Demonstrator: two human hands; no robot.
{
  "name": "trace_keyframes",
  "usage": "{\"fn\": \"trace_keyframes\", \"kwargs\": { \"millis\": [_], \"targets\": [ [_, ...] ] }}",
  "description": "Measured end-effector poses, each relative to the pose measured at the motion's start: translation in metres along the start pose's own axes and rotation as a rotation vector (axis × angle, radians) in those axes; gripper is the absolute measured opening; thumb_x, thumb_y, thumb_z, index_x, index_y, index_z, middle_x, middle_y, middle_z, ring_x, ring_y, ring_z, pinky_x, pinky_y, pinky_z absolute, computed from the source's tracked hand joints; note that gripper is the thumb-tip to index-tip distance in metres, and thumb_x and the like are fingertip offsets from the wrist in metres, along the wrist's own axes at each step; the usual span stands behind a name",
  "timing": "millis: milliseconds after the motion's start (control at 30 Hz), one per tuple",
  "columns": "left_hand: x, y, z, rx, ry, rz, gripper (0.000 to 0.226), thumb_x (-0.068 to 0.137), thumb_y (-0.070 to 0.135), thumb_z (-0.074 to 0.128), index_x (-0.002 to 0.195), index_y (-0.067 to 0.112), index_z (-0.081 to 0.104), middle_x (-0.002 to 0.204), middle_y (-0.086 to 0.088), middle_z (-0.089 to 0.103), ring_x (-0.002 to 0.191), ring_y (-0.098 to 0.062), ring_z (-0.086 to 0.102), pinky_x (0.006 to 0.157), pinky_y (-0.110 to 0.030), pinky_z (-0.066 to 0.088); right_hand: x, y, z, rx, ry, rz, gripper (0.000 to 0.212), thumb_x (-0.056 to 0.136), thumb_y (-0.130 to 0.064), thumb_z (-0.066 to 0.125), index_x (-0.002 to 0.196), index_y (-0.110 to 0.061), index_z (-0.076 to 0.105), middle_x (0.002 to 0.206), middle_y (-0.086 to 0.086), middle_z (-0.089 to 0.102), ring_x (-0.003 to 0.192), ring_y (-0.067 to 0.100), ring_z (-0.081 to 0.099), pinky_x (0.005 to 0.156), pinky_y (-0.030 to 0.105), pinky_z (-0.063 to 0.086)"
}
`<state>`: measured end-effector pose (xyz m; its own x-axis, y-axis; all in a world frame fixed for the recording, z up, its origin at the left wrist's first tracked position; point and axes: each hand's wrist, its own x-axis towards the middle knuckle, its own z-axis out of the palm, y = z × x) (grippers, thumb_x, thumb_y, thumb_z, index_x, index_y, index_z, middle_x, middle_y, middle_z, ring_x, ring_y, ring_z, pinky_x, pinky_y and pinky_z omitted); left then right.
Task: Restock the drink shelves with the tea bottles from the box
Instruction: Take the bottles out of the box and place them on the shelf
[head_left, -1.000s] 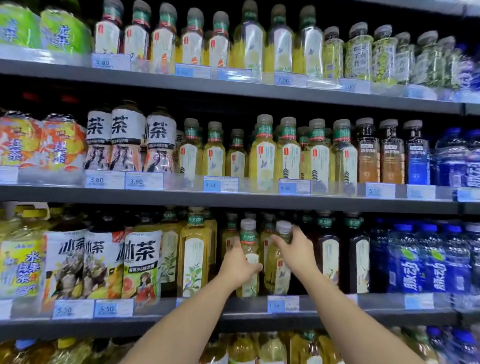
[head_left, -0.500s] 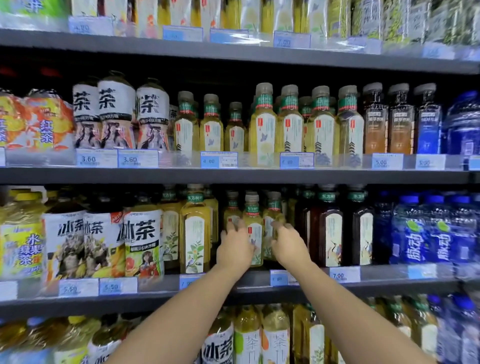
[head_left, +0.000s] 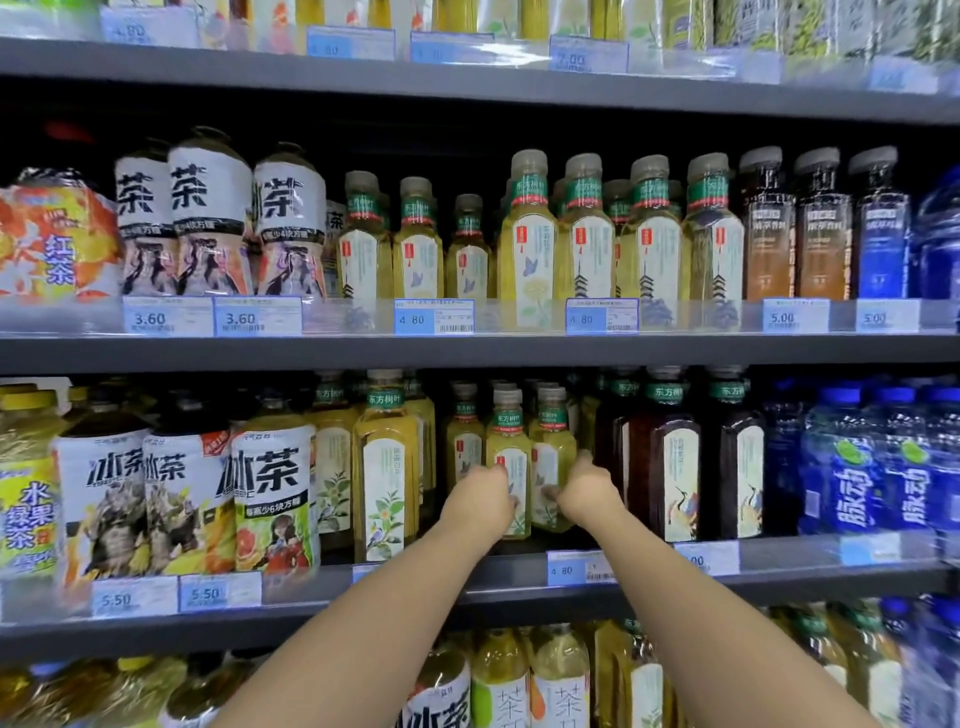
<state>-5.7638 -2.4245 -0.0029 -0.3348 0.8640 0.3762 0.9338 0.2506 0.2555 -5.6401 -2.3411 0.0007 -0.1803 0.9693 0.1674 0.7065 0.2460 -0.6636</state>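
Tea bottles (head_left: 510, 460) gripped by left hand (head_left: 480, 501) and right hand (head_left: 587, 493); dark bottles (head_left: 670, 457) close alongside

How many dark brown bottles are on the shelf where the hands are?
2 in front: the first dark bottle beside the right hand, the second dark bottle to its right, by the blue bottles. More may hide behind.

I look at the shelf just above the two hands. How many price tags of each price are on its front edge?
3.60 tags: 2
4.80 tags: 2
5.00 tags: 2
Total: 6
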Motion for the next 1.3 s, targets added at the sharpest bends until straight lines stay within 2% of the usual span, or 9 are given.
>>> {"fn": "trace_keyframes", "kwargs": {
  "millis": [100,267,333,400,533,667,900,1133,1300],
  "targets": [
    [0.012,-0.004,0.002,0.018,-0.064,-0.032,0.033,0.1,0.025,0.054,0.127,0.007,0.054,0.12,-0.015,0.053,0.1,-0.028,0.06,0.084,-0.035,0.053,0.007,0.002,-0.003,-0.185,0.007,-0.001,0.036,0.094,-0.017,0.058,0.129,-0.008,0.056,0.118,0.014,0.06,0.104,0.03,0.063,0.088,0.038,0.056],
    [0.026,-0.002,0.006,0.009,-0.106,-0.064,0.031,0.098,0.026,0.055,0.126,0.011,0.057,0.107,-0.009,0.053,0.091,-0.023,0.057,0.081,-0.035,0.054,0.003,0.006,0.003,-0.475,0.095,-0.172,0.026,0.095,-0.014,0.055,0.12,-0.011,0.056,0.107,0.01,0.058,0.098,0.028,0.062,0.075,0.036,0.052],
    [0.028,-0.001,0.007,0.0,-0.114,-0.064,0.029,0.098,0.028,0.056,0.122,0.013,0.059,0.109,-0.008,0.052,0.093,-0.023,0.058,0.085,-0.037,0.055,0.005,0.006,0.007,-0.533,0.064,-0.253,0.023,0.095,-0.018,0.054,0.118,-0.015,0.057,0.096,0.006,0.057,0.092,0.026,0.062,0.079,0.039,0.054],
    [0.029,0.0,0.009,-0.018,-0.113,-0.044,0.026,0.097,0.032,0.056,0.117,0.015,0.06,0.109,-0.008,0.055,0.094,-0.023,0.059,0.086,-0.038,0.056,0.008,0.007,0.01,-0.561,0.039,-0.335,0.022,0.097,-0.024,0.05,0.117,-0.019,0.056,0.102,0.005,0.059,0.093,0.026,0.061,0.085,0.042,0.052],
    [0.028,0.0,0.017,-0.105,-0.113,0.065,0.014,0.098,0.029,0.055,0.105,0.021,0.064,0.101,-0.003,0.056,0.09,-0.019,0.058,0.084,-0.035,0.055,0.016,0.011,0.009,-0.592,0.06,-0.377,0.021,0.095,-0.021,0.051,0.115,-0.018,0.054,0.108,0.007,0.06,0.096,0.028,0.061,0.074,0.035,0.047],
    [0.032,0.007,0.023,-0.125,-0.129,0.132,0.022,0.099,0.027,0.052,0.115,0.024,0.065,0.103,-0.002,0.056,0.088,-0.018,0.057,0.078,-0.033,0.054,0.019,0.008,0.005,-0.615,0.037,-0.351,0.024,0.091,-0.013,0.053,0.114,-0.018,0.054,0.108,0.01,0.06,0.091,0.028,0.059,0.068,0.034,0.046],
    [0.024,0.013,0.022,-0.078,-0.134,0.213,0.027,0.098,0.025,0.052,0.122,0.018,0.064,0.115,-0.005,0.06,0.097,-0.019,0.058,0.076,-0.028,0.048,0.007,0.009,0.0,-0.61,0.011,-0.33,0.029,0.091,-0.012,0.057,0.12,-0.014,0.054,0.108,0.01,0.056,0.093,0.028,0.06,0.076,0.038,0.055],
    [-0.024,0.002,-0.014,-0.06,-0.008,0.218,0.021,0.094,0.029,0.053,0.107,0.025,0.068,0.109,0.001,0.066,0.093,-0.019,0.062,0.081,-0.043,0.057,-0.046,0.001,-0.016,-0.515,0.197,-0.444,0.017,0.091,-0.012,0.054,0.106,-0.014,0.062,0.096,0.006,0.062,0.075,0.024,0.058,0.061,0.033,0.048],
    [-0.082,0.0,-0.025,-0.046,0.184,0.264,0.016,0.095,0.017,0.054,0.108,0.017,0.063,0.107,-0.001,0.055,0.098,-0.021,0.055,0.081,-0.042,0.054,-0.108,0.004,-0.021,-0.383,0.262,-0.566,0.008,0.095,-0.016,0.051,0.097,-0.014,0.059,0.094,0.004,0.06,0.075,0.025,0.059,0.062,0.035,0.051]
  ]
}}
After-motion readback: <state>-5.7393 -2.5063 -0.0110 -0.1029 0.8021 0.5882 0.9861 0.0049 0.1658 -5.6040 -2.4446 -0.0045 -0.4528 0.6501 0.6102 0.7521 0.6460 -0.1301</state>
